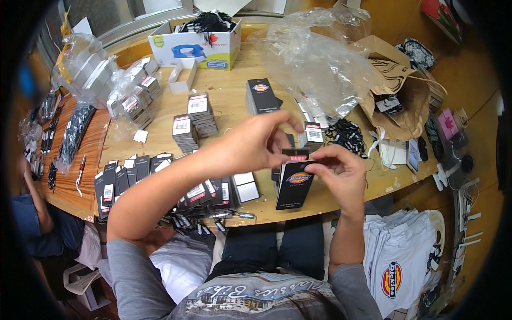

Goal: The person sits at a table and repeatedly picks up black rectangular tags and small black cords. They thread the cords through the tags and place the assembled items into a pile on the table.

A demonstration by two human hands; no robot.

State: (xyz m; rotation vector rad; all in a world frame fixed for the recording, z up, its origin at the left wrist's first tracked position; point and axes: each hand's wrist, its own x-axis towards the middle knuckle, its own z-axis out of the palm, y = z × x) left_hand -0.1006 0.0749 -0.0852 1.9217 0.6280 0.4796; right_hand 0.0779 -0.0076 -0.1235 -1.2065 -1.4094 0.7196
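Pinching a black tag, right hand, grip narrow at its corner.

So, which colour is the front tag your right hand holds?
The front tag: mostly black, best in the head view.

The left forearm slants inward, its hand arched, grip hard to tell; the right forearm rises steeply, right hand pinching.
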